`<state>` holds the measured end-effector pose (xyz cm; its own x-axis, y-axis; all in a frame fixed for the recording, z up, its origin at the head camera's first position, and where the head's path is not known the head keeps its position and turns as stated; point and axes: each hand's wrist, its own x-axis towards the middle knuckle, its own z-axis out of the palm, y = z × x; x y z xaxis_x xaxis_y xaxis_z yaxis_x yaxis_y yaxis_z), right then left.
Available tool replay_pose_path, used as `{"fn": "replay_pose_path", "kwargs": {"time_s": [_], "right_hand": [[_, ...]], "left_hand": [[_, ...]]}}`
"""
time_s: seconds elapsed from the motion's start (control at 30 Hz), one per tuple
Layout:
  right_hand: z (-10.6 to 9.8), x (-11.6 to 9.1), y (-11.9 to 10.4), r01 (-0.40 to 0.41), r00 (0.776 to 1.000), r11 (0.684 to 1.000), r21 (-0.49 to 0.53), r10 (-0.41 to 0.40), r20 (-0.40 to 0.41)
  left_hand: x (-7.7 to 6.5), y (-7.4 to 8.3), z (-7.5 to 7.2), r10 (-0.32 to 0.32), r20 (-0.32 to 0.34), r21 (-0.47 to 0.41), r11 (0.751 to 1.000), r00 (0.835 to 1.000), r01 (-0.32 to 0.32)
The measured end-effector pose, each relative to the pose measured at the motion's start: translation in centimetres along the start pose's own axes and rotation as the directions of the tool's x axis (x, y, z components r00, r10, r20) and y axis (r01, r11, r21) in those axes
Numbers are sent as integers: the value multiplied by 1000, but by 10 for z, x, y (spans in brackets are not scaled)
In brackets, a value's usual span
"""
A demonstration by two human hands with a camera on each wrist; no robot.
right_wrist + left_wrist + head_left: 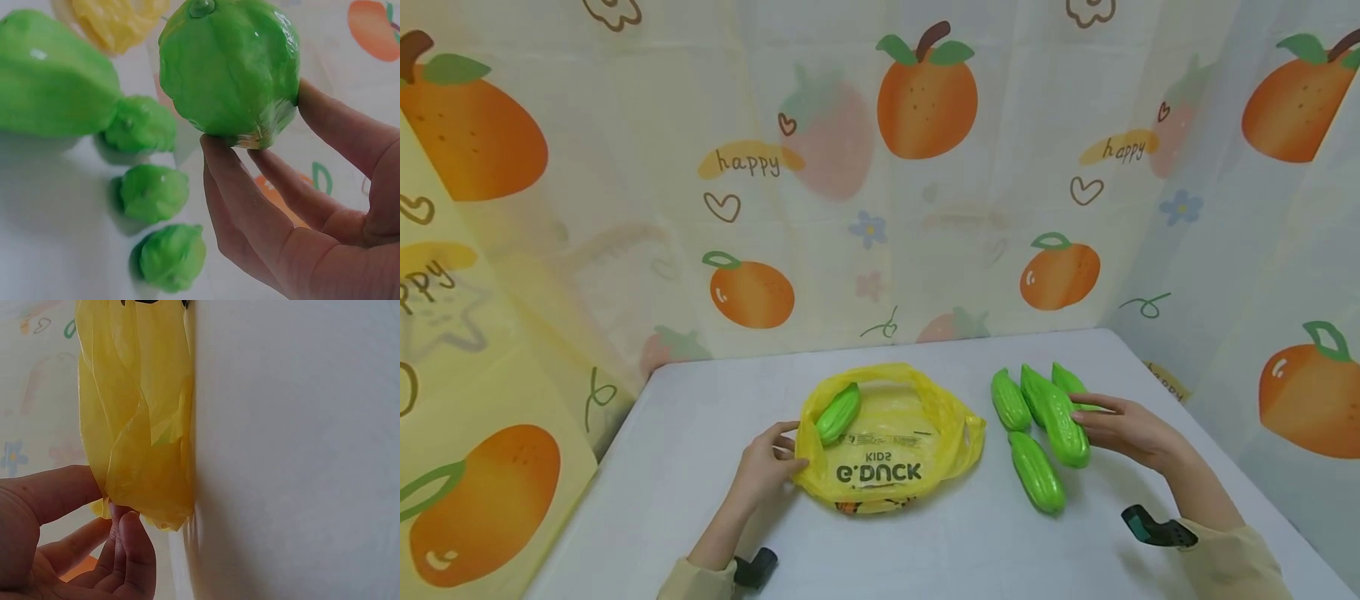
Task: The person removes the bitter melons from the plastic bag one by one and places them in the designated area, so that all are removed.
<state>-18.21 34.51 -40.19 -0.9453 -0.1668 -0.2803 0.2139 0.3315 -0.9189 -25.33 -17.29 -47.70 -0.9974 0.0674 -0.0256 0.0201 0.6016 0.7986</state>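
A yellow plastic bag (880, 496) lies on the table with its mouth spread open, one glossy green bitter melon (839, 414) inside at its left. My left hand (767, 462) pinches the bag's left rim between thumb and fingers; the left wrist view shows the thin film (137, 425) hanging from that hold. Over on the right, my right hand (1131, 429) holds another green bitter melon (1058, 421) by its side, thumb and fingertips around it. The right wrist view shows this held melon (231, 69) raised above the others.
Several more green bitter melons lie close about the held one, including a near one (1037, 473) and a left one (1011, 400). The white table (715, 417) meets a fruit-printed curtain (880, 275) at the back and along both sides.
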Motion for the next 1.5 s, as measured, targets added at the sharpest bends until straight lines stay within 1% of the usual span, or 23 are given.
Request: {"fn": "replay_pose_path", "kwargs": {"time_s": [0.07,0.3,0.43,0.6,0.67,0.8,0.93,1.1,1.23,1.37,1.5], "right_hand": [[-2,-2,4,-5,1000,1000,-9,5,3],[-6,-7,20,-76,997,997,-4,76,-18],[-7,-8,29,-99,995,995,-14,99,-9],[-9,-8,42,-114,993,994,1,114,20],[-11,-8,47,-110,993,994,8,109,42],[-14,-8,54,-132,989,991,33,129,78],[-14,-8,59,-164,983,986,41,160,84],[-13,-6,61,-190,980,981,33,188,64],[-12,-4,64,-214,976,975,53,211,61],[-11,-2,65,-222,973,972,82,216,75],[-12,2,65,-211,975,973,89,203,92]], "left_hand": [[0,0,0,4,1,1,1000,1000,-4],[0,0,-1,5,-1,1,1000,1000,-5],[1,-1,-1,10,-2,-3,1000,1000,-10],[1,-1,0,15,-1,-3,1000,1000,-15],[1,-1,0,15,-2,-2,1000,1000,-15],[0,0,0,17,-3,-1,1000,1000,-17],[0,1,0,17,-3,2,1000,1000,-17],[1,2,0,10,2,7,1000,1000,-10],[2,1,0,8,5,11,1000,1000,-8],[2,0,1,7,9,13,1000,1000,-7],[3,-1,1,8,4,11,1000,1000,-8]]}}
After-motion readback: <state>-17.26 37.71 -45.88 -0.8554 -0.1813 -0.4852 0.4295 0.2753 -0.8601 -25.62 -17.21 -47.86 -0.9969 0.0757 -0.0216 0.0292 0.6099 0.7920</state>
